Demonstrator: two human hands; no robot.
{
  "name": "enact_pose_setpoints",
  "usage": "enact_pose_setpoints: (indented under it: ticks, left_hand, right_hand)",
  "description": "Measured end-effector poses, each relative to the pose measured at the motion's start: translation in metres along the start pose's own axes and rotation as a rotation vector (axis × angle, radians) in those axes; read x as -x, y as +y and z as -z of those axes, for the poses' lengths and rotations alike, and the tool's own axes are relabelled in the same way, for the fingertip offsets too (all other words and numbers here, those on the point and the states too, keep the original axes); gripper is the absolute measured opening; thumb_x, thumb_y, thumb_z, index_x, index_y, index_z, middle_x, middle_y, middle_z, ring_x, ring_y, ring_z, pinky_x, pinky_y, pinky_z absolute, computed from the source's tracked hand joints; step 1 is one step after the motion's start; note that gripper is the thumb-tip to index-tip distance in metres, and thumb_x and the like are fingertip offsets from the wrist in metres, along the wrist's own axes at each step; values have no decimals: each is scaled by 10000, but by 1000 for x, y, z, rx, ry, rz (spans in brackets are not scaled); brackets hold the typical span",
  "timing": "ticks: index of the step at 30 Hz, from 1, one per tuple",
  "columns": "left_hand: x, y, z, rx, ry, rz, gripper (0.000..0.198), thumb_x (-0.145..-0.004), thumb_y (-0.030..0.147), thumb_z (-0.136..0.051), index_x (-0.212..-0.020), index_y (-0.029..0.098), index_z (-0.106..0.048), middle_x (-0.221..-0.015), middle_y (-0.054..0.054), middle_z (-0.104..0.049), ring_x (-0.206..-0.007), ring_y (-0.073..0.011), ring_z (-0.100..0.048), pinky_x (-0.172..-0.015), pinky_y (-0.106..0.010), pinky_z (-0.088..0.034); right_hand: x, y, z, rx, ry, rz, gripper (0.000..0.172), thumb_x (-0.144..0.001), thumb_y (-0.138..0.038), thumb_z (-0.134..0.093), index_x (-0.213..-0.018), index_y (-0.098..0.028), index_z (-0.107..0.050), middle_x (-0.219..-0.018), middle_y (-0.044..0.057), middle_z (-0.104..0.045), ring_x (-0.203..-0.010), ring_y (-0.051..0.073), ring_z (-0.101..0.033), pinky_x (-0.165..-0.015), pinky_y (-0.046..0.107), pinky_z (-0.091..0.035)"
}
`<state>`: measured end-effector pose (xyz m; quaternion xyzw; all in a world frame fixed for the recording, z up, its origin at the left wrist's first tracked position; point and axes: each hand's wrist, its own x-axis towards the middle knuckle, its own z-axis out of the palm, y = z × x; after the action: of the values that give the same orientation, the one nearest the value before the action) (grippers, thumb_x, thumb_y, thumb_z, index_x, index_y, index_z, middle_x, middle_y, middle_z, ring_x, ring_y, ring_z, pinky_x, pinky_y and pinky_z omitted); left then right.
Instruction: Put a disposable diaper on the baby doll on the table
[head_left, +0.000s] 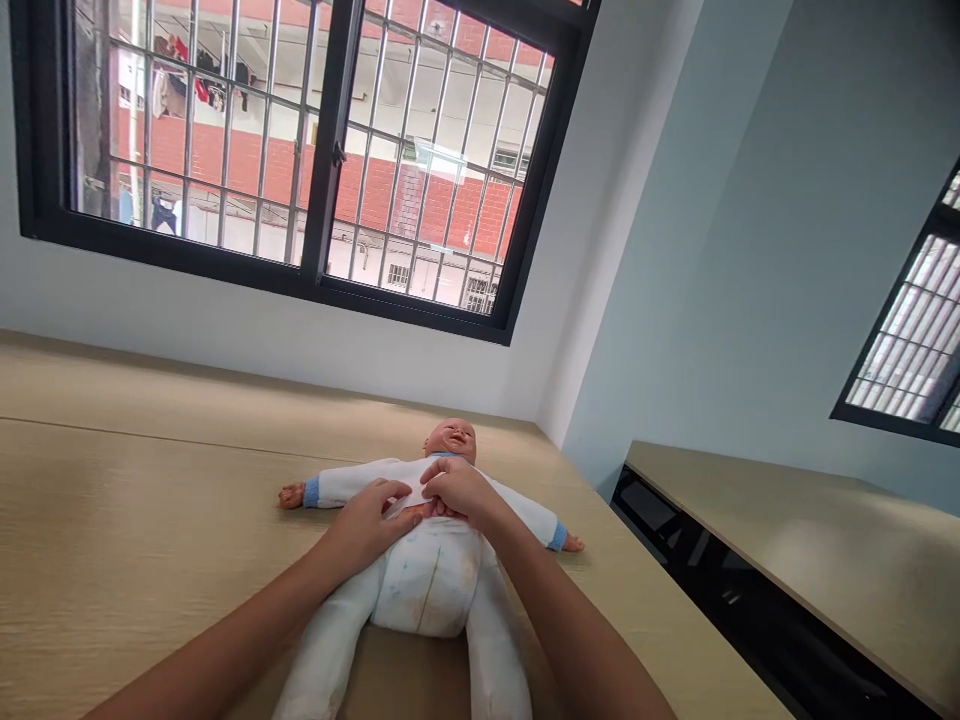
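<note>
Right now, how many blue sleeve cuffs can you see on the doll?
2. One blue cuff ends the sleeve toward the picture's left; another blue cuff ends the sleeve toward the picture's right. Both sleeve ends show, so none seems hidden.

Big blk window [313, 245] w/ metal bars [227, 130] beyond the surface's [150, 520] far edge, laundry [171, 98] hanging outside tbh, 2nd tbl [832, 560] past the right edge.

No text, label, brand, number or sign can be read here.
</note>
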<state>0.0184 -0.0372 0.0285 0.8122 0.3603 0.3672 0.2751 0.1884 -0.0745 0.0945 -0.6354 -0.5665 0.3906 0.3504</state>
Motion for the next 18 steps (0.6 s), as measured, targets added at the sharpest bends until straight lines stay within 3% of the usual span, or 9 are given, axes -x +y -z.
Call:
enact_pose_setpoints:
  ticks: [7, 10, 13, 18]
  left_hand:
    - [0, -5, 0, -52, 3, -8, 502, -837, 486, -613, -1203, 166, -737, -1132, -117, -726, -975, -289, -668, -868, -393, -526]
    - [5, 0, 6, -67, -18, -137, 392, -891, 419, -565, -1153, 195, -750, -1201, -102, -722, -1040, -276, -674, -913, -382, -534]
    - [10, 7, 15, -72, -122, -297, 336, -959, 344, -488, -1087, 253, -785, -1262, -50, -732, -1137, -256, -674, -1008, -345, -514]
    - [15, 11, 25, -76, -201, -313, 399, -965, 310, -468, -1232, 307, -764, -1317, 4, -724, -1225, -270, -656, -1083, -348, -489]
  right_hand:
    - [-6, 10, 2, 223, 108, 33, 291, -491, -17, -574, -729, -164, -651, -494, -54, -532, -509, 108, -452, -525, 231, -279]
    - [-1, 11, 4, 191, 130, 22, 291, -520, -51, -590, -780, -169, -644, -508, -63, -524, -504, 106, -449, -511, 225, -272]
    - [6, 11, 6, 123, 142, 25, 275, -563, -81, -572, -817, -171, -627, -509, -65, -522, -487, 101, -437, -485, 218, -255]
    - [11, 24, 9, 31, 231, 144, 193, -707, -106, -516, -863, -172, -608, -501, -89, -433, -474, 99, -391, -489, 220, -300]
